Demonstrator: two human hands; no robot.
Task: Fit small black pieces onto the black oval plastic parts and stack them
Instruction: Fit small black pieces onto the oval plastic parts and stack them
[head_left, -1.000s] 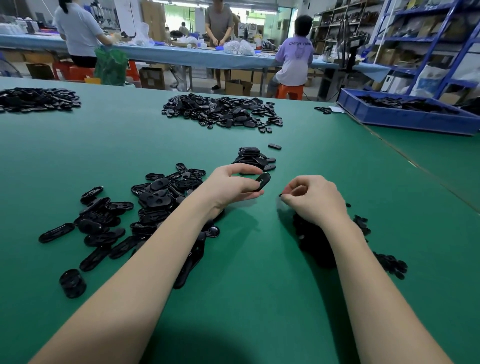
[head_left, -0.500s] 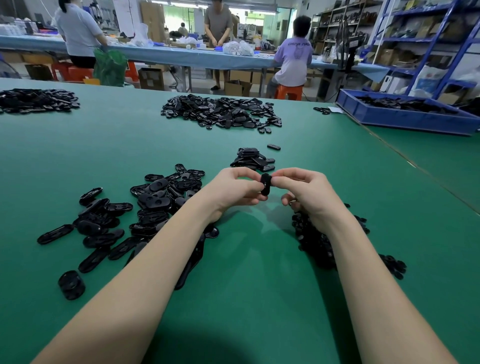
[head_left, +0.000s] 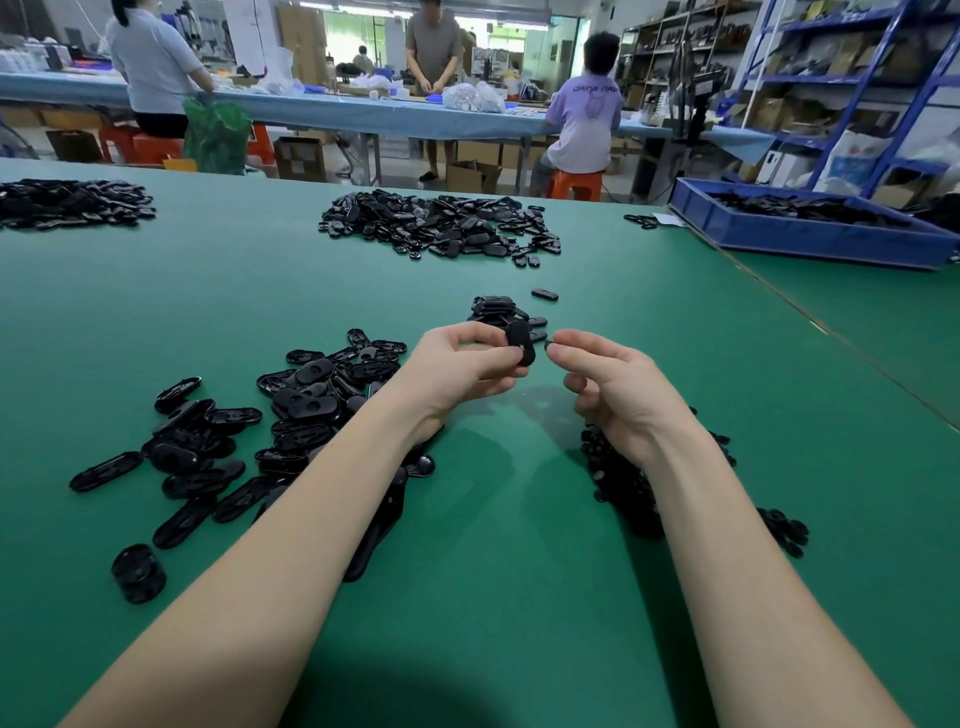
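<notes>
A: While the left hand (head_left: 462, 364) is pinching one oval part (head_left: 520, 342) between thumb and fingers, holding it upright above the table (head_left: 519, 597), what is the right hand (head_left: 613, 389) doing?

B: It is hovering just beside the part, at its three o'clock. Its thumb and forefinger are pressing together at the tips; whether a small piece is sitting between them, I cannot tell.

A: Why is the part being held up like that?

B: Probably so its face is turning toward the right hand, ready for fitting.

A: And the supplies?

B: The loose ovals (head_left: 311, 395) are lying at the left arm's nine o'clock, close for grabbing. The small pieces (head_left: 618, 483) are heaping under the right wrist, at five o'clock from the held part. The stack (head_left: 498, 309) is sitting at twelve o'clock, just beyond both hands, likely so a finished part is going straight forward onto it.
</notes>
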